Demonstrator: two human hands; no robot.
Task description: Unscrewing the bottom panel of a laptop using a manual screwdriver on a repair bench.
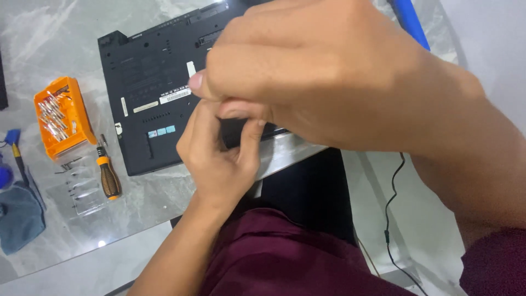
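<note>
A black laptop [153, 82] lies upside down on the marble table [66, 33], its underside with stickers facing up. My right hand [323, 71] is close to the camera, fingers curled shut, covering the laptop's right half. My left hand [219, 156] is raised below it at the laptop's near edge, fingers bent and touching the right hand's fingertips. Whether something small is pinched between the two hands is hidden.
An orange bit case [59, 118] with several metal bits sits left of the laptop. An orange-and-black screwdriver [108, 172] and a clear lid [82, 192] lie near it. A grey cloth [19, 216] is at the left edge. A black cable [390, 219] hangs on the right.
</note>
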